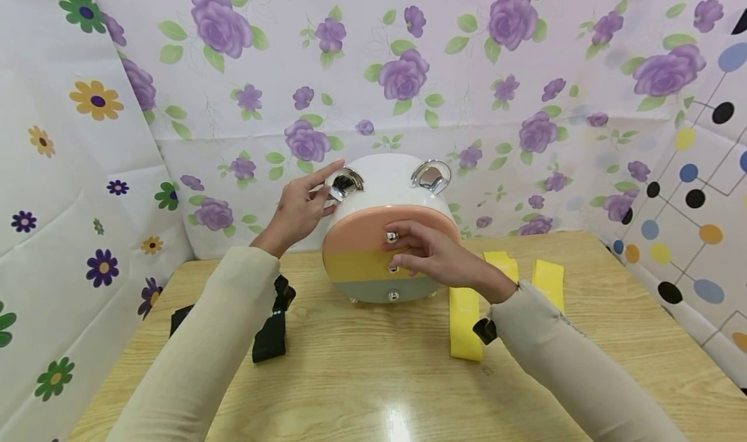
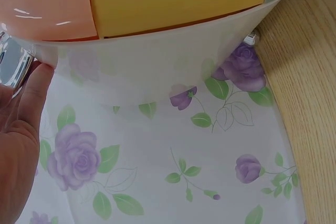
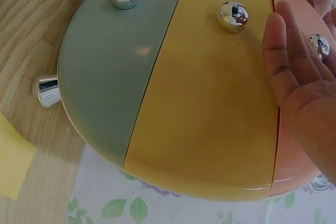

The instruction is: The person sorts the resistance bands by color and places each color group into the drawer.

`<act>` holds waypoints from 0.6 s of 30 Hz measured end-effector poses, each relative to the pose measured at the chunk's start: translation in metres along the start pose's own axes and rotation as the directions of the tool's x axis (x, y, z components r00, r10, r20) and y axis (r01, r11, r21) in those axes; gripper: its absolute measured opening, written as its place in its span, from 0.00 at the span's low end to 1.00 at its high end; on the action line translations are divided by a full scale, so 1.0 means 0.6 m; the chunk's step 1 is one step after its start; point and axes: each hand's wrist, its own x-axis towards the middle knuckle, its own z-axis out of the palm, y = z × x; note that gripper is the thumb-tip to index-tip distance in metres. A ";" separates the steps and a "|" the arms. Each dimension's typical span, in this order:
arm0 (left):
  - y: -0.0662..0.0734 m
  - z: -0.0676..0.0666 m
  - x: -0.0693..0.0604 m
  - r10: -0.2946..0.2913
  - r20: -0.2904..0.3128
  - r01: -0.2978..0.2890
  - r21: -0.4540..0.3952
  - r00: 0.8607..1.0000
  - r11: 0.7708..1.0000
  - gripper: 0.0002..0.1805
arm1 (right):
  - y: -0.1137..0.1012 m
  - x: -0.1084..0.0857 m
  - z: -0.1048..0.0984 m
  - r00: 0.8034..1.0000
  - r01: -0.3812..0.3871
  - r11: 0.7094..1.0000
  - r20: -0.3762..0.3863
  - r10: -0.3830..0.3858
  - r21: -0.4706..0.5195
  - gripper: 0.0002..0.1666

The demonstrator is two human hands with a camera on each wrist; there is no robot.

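Toward the back of the pale wood-grain counter (image 1: 362, 377), a glossy white oval cabinet (image 1: 385, 170) with a coral, mustard and grey-green front is standing, its long axis running left to right. The right hand (image 1: 434, 254) is lying nearer to the round chrome upper knob (image 1: 391, 237), which is sitting right by its fingertips on the coral panel (image 1: 356, 231); that grip is standing spread, the thumb resting lower, near the round chrome middle knob (image 1: 393, 269). At the cabinet's upper left, the left hand (image 1: 297, 209) is touching the shiny chrome ear-shaped loop (image 1: 345, 184); whether that grip is pinching or merely bracing, I cannot fairly tell. Below the right hand, a flat yellow band (image 1: 465, 328) is lying.
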 end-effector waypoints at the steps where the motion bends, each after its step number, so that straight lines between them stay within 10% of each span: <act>1: 0.000 0.000 0.000 -0.001 0.000 0.001 0.000 1.000 1.000 0.27 | 0.001 0.001 0.000 1.000 -0.001 1.000 -0.003 0.001 -0.003 0.30; 18: -0.002 -0.001 0.000 0.004 0.004 -0.004 0.003 1.000 1.000 0.27 | 0.009 -0.015 -0.003 1.000 0.027 0.998 0.000 -0.027 0.058 0.34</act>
